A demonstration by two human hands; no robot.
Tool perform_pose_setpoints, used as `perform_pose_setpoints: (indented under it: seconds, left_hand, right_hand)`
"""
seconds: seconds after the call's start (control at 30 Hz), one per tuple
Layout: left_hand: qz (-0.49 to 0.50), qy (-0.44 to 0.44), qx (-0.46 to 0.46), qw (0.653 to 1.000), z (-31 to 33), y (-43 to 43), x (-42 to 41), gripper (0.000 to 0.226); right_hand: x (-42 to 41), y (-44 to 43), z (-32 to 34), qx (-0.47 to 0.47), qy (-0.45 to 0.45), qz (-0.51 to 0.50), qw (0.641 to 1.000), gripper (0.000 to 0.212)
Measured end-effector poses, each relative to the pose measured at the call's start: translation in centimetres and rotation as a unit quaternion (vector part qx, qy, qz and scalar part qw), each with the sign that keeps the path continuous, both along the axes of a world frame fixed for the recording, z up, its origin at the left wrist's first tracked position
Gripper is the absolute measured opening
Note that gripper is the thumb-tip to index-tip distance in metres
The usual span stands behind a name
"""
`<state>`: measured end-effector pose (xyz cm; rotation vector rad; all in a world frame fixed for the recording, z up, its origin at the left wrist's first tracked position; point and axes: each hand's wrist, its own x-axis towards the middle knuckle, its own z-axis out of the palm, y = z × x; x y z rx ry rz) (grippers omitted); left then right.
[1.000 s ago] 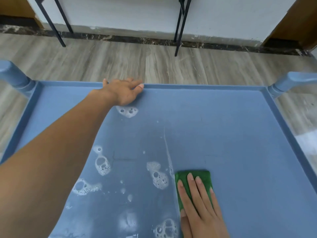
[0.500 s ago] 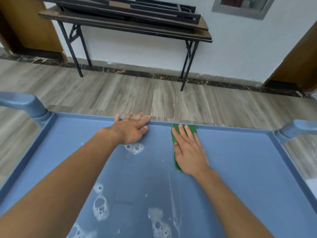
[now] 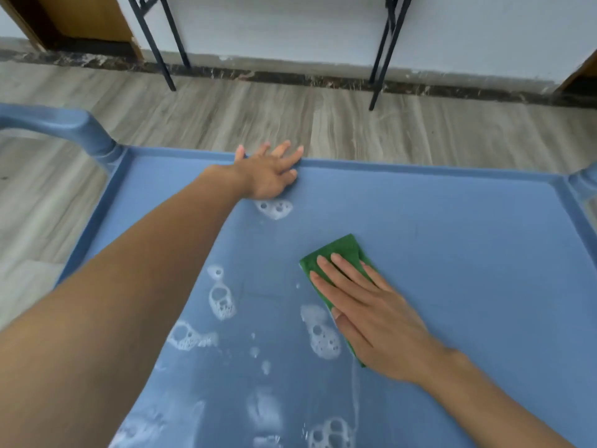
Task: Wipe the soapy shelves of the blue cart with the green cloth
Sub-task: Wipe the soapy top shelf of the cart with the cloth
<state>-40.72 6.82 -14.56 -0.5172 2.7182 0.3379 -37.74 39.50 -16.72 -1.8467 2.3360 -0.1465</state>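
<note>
The blue cart's top shelf (image 3: 452,253) fills the view. Several white soap foam patches (image 3: 319,334) lie on its left and middle part. A folded green cloth (image 3: 339,250) lies flat near the shelf's middle. My right hand (image 3: 371,315) presses flat on the cloth with the fingers straight and together, covering most of it. My left hand (image 3: 269,174) rests on the shelf's far rim with its fingers spread over the edge, next to a foam patch (image 3: 274,208). The right part of the shelf looks free of foam.
The cart's blue handle posts rise at the far left corner (image 3: 80,130) and the far right corner (image 3: 581,182). Beyond the cart is grey wood floor (image 3: 323,124), black table legs (image 3: 161,43) and a white wall.
My right hand has slid the green cloth back from the far rim toward me, to the shelf's middle. The left hand has stayed on the far rim. The view has tilted downward.
</note>
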Motion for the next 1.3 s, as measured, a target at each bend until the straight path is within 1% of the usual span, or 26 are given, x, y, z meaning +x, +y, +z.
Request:
perform_pose_setpoints:
  seconds: [0.1, 0.17, 0.2, 0.27, 0.33, 0.43, 0.53, 0.57, 0.67, 0.73, 0.8, 0.93, 1.1, 1.2, 1.3]
  left_hand:
    - [0.001, -0.018, 0.005, 1.0, 0.5, 0.0, -0.2, 0.058]
    - [0.002, -0.027, 0.011, 1.0, 0.6, 0.0, -0.3, 0.057]
    - [0.001, -0.027, 0.011, 1.0, 0.6, -0.1, -0.2, 0.057]
    - [0.0, -0.026, 0.014, 1.0, 0.6, -0.1, 0.0, 0.056]
    - [-0.001, -0.026, 0.015, 1.0, 0.7, -0.2, 0.0, 0.055]
    - [0.004, -0.022, 0.015, 1.0, 0.7, -0.5, -0.3, 0.053]
    - [0.002, -0.009, 0.012, 1.0, 0.4, -0.7, -0.4, 0.053]
    - [0.002, -0.002, 0.015, 1.0, 0.3, -0.8, -0.4, 0.053]
    - [0.013, 0.007, 0.033, 0.999, 0.6, -0.9, -0.4, 0.052]
    - [0.024, 0.012, 0.047, 0.999, 0.9, -0.7, -0.4, 0.051]
    - [0.023, 0.016, 0.055, 0.998, 1.0, -0.6, -0.2, 0.05]
    - [0.008, 0.023, 0.06, 0.998, 0.9, -0.7, 0.0, 0.052]
    - [-0.012, 0.026, 0.059, 0.998, 1.1, -0.8, 0.2, 0.054]
    - [-0.021, 0.015, 0.053, 0.998, 1.5, -1.8, 0.9, 0.056]
    - [0.006, -0.021, 0.023, 1.0, 1.2, -2.7, 2.1, 0.057]
  right_hand:
    - [4.8, 3.5, 0.3, -0.037, -0.019, -0.037, 0.998, 0.059]
    - [7.9, 5.5, 0.3, -0.073, -0.013, -0.077, 0.994, 0.059]
    - [9.5, 6.2, 0.1, -0.09, 0.002, -0.095, 0.991, 0.058]
    - [12.8, 7.1, -0.9, -0.108, 0.06, -0.132, 0.983, 0.055]
    - [15.5, 7.3, -1.7, -0.102, 0.096, -0.17, 0.975, 0.05]
    - [16.9, 6.8, -2.7, -0.119, 0.152, -0.197, 0.961, 0.033]
    - [16.6, 6.5, -3.0, -0.107, 0.162, -0.223, 0.955, 0.037]
    - [16.3, 6.3, -3.2, -0.108, 0.157, -0.224, 0.956, 0.039]
    - [14.5, 4.7, -3.0, -0.126, 0.086, -0.234, 0.96, 0.055]
    - [12.5, 2.7, -2.1, -0.136, 0.022, -0.242, 0.96, 0.057]
    - [9.4, -0.1, -1.4, -0.114, -0.015, -0.25, 0.962, 0.056]
    - [2.2, -6.5, -1.1, -0.069, -0.008, -0.274, 0.959, 0.062]
    - [-5.7, -13.6, -1.1, -0.051, -0.027, -0.273, 0.96, 0.059]
    - [-7.5, -14.8, -1.1, -0.051, -0.021, -0.256, 0.965, 0.057]
    - [-7.6, -14.2, -1.4, -0.044, -0.005, -0.218, 0.975, 0.056]
